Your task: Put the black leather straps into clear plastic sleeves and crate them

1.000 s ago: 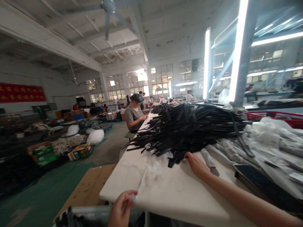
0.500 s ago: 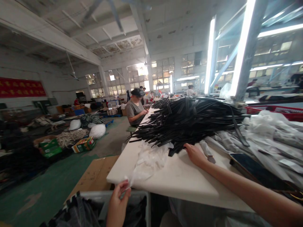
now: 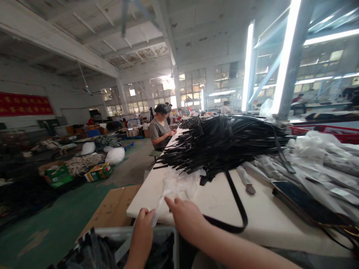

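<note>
My left hand [image 3: 142,232] is closed at the table's near left corner, pinching a thin clear plastic sleeve [image 3: 159,210]. Just right of it, my right hand [image 3: 186,216] grips a black strap [image 3: 238,200], its fingers pointing toward the sleeve. From under that hand the strap loops right across the white table and back up to a large heap of black straps [image 3: 224,144]. The strap's held end is hidden by my fingers. A crumpled bunch of clear plastic sleeves [image 3: 182,183] lies in front of the heap.
A grey bin [image 3: 175,243] of sleeved straps stands below the table's near edge. Right on the table are a phone [image 3: 303,203], a buckled strap end [image 3: 249,185] and piled bagged straps [image 3: 316,157]. A co-worker [image 3: 161,129] sits along the left edge.
My right hand has moved left from the heap to beside my left hand, drawing a black strap out into a loop. My left hand still pinches the plastic.
</note>
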### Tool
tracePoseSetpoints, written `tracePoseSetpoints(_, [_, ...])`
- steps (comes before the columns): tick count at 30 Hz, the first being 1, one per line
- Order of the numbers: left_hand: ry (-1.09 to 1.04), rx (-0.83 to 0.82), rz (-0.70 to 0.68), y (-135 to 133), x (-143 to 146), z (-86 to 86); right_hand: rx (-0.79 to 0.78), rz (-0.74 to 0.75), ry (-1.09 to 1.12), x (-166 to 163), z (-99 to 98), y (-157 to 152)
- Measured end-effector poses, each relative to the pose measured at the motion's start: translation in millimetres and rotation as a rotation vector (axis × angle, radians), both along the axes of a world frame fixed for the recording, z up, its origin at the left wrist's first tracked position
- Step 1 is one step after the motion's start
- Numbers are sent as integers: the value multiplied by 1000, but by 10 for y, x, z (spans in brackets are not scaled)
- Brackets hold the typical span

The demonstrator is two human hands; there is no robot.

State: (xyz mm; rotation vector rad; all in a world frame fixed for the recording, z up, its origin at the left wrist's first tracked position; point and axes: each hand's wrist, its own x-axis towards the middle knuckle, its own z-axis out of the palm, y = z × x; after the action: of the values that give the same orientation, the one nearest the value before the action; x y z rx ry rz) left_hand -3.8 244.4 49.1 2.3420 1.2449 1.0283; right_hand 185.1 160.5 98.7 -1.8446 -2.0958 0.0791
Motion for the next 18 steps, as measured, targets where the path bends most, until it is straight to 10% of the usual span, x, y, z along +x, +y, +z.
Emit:
tracePoseSetpoints(7, [95,33,26,-98,-145,79,-178,-66,21,443,74,970])
tracePoseSetpoints(18, [11,215,220,-360,-868,-56,-116,-136,203,476,219,942])
